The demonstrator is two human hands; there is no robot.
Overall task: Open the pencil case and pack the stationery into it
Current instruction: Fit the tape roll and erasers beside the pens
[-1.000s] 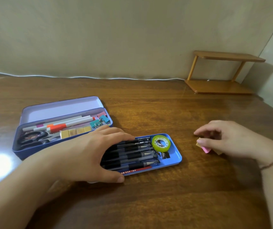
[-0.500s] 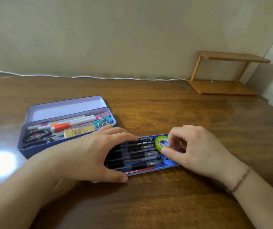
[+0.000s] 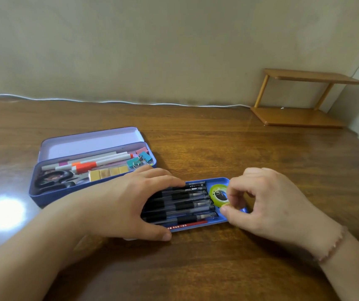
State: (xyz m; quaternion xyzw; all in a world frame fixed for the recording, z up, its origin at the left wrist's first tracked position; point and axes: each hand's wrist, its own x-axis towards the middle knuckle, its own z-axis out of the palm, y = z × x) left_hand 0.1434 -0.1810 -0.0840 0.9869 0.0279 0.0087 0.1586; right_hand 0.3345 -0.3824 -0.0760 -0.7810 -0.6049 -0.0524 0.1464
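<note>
Worktop (image 3: 217, 268) seen as dark wood grain, polished, glossy enough to throw a lamp glare. Pencil case (image 3: 70, 192) and tray (image 3: 224, 181) read as smooth painted tin, satin blue. Pens (image 3: 185, 206) clear glossy plastic. Tape roll (image 3: 214, 192) shiny. Small shelf (image 3: 300, 118) lacquered wood

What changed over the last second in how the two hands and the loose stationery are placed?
The right hand came in from the bare table on the right, carrying small pink and tan pieces, to the tray. It now pinches a small yellowish piece at the tape roll. The left hand stayed on the pens; the open pencil case did not move.
</note>
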